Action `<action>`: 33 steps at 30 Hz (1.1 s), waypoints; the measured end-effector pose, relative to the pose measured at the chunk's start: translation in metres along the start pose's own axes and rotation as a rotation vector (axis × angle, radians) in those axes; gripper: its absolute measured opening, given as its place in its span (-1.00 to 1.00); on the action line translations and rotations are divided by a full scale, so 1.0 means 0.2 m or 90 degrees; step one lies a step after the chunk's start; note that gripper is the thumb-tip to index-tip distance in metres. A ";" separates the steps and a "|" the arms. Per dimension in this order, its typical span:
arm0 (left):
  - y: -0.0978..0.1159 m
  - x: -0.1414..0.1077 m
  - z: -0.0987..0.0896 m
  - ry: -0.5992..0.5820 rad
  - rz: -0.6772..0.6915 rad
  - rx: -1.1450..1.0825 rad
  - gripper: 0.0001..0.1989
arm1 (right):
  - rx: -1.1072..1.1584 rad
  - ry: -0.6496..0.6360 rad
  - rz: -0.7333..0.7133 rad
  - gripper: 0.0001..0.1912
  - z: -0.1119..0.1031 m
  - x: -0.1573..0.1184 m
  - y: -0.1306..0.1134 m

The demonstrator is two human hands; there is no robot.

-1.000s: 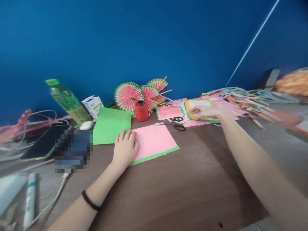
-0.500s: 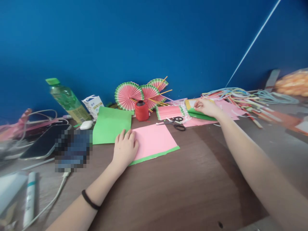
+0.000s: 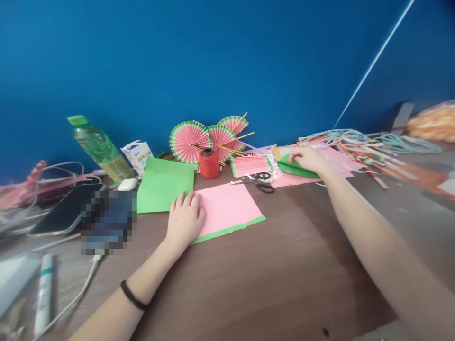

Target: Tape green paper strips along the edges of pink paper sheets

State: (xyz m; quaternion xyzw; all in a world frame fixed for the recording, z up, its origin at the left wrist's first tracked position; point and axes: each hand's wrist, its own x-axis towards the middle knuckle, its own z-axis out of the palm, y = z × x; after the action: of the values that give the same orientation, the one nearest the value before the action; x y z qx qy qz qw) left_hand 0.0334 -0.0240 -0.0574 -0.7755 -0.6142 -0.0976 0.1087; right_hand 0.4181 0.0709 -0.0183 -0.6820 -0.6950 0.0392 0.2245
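Note:
My left hand [image 3: 185,219] lies open, fingers flat, over the left side of a pink sheet of paper [image 3: 227,206] that has a green strip along its near edge. Its fingertips touch or overlap a green sheet of paper [image 3: 165,184] behind. At the back right, my right hand [image 3: 304,158] is closed, thumb and fingertips pinching a dark green sheet [image 3: 293,169] on the pile there. Part of that sheet is hidden by the hand. Black-handled scissors [image 3: 263,183] lie between the two hands, beside a pleated pink paper strip [image 3: 250,166].
Several pink-and-green paper fans [image 3: 190,141] lean against the blue wall behind a red thread spool [image 3: 209,165]. On the left are a green-capped bottle [image 3: 101,149], a carton [image 3: 138,155], phones and cables. Thin sticks and cords [image 3: 373,156] lie at the right.
My right hand has shifted slightly to the right, its fingertips moving from near the yellow edge onto the dark green sheet. My left hand has stayed in place.

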 end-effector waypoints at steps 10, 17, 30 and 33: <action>0.00 0.00 -0.01 -0.002 -0.001 0.003 -0.57 | -0.072 -0.126 -0.052 -0.36 0.03 0.02 0.09; 0.00 0.00 -0.02 -0.001 -0.005 -0.006 -0.58 | -0.116 -0.095 -0.084 -0.30 0.02 0.00 0.06; 0.00 0.00 -0.01 -0.017 -0.002 0.013 -0.56 | -0.025 0.090 0.008 -0.74 0.01 0.00 0.05; 0.00 0.00 -0.01 -0.014 -0.001 0.006 -0.56 | 0.055 0.103 0.071 -0.82 0.00 -0.01 0.03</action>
State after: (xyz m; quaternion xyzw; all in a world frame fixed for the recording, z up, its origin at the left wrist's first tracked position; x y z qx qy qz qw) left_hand 0.0337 -0.0252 -0.0549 -0.7756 -0.6163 -0.0861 0.1056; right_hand 0.4234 0.0701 -0.0204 -0.7100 -0.6333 0.0265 0.3068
